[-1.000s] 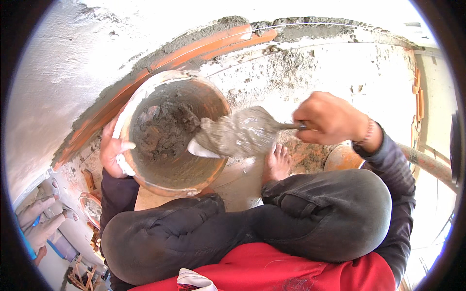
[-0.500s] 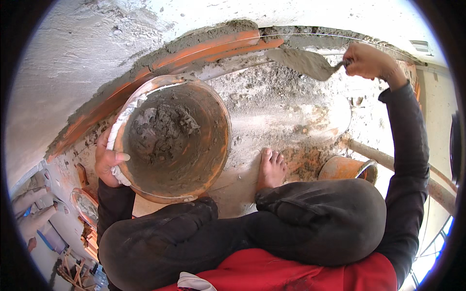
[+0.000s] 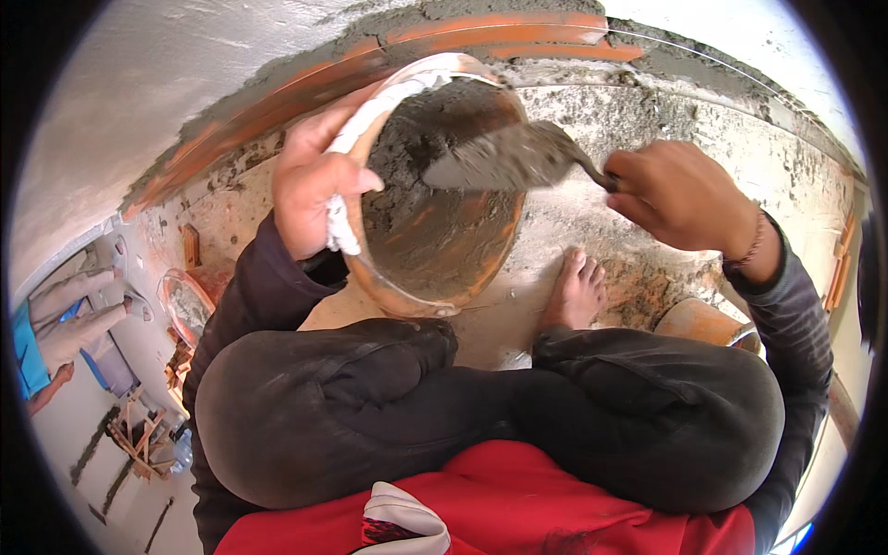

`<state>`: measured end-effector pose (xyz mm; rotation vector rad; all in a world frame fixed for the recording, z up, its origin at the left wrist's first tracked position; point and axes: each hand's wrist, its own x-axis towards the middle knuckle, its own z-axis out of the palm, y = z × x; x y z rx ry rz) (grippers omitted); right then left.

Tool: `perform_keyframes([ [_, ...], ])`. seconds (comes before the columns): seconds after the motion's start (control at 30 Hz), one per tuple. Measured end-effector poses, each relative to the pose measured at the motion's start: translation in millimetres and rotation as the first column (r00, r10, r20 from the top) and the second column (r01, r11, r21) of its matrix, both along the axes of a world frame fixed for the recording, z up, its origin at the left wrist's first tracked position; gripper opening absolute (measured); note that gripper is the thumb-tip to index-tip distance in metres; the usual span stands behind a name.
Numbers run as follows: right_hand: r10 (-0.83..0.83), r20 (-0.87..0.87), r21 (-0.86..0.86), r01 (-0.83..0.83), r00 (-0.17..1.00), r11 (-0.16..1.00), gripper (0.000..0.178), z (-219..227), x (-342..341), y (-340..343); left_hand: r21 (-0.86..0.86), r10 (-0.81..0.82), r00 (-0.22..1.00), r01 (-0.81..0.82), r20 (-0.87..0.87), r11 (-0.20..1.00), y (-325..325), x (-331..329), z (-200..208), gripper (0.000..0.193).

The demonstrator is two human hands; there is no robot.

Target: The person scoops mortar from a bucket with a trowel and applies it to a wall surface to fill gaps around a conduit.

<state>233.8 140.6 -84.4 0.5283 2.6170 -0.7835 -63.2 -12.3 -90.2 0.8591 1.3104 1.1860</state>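
Observation:
My left hand (image 3: 319, 180) grips the near-left rim of an orange bucket (image 3: 384, 282), its thumb over a rim coated with white crust. The bucket tilts, its mouth toward me, and wet grey mortar (image 3: 407, 139) coats the inside. Over the mouth is a trowel (image 3: 509, 159), its blade smeared with mortar and slightly blurred. My right hand (image 3: 684, 199) is closed round the trowel's handle, which the fingers mostly hide. Beyond the bucket, flat orange bricks (image 3: 490, 35) lie in mortar along the wall foot, with a thin taut string (image 3: 703, 57) running along them.
My bare foot (image 3: 575, 289) rests on the mortar-spattered floor. A small orange bucket (image 3: 700, 324) lies by my right knee. At the far left are a basin (image 3: 187, 301) of grey material, broken wood pieces (image 3: 141, 435) and another person's legs (image 3: 79, 314).
The trowel has come from the wall at the right back over the bucket. My left hand has raised and tilted the bucket, and the view has shifted.

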Motion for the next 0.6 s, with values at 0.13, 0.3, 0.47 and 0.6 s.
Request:
perform_keyframes([
  [0.13, -0.048, -0.122, 0.340, 0.087, 0.991, 0.936, 0.015, -20.9, -46.1, -38.3, -0.014, -0.033, 0.994, 0.034, 0.107, 0.999, 1.6, 10.3, -0.8, 0.069],
  [0.3, 0.064, 0.070, 0.352, -0.085, 0.995, 0.932, 0.013, -20.7, -73.4, -55.0, -0.063, -0.109, 0.993, 0.107, -0.036, 0.992, 0.0, 10.4, 2.4, 0.077],
  [0.47, 0.070, -0.017, 0.071, -0.069, 0.997, 0.995, 0.013, -22.6, -63.7, -57.6, 0.003, -0.023, 0.998, 0.023, 0.066, 1.000, -10.9, -10.0, -6.6, 0.079],
  [0.6, -0.021, -0.139, 0.143, 0.041, 0.990, 0.989, 0.017, -18.9, -58.1, -63.7, 0.026, 0.054, 0.996, -0.056, 0.064, 0.998, -15.8, -17.8, -8.3, 0.080],
])
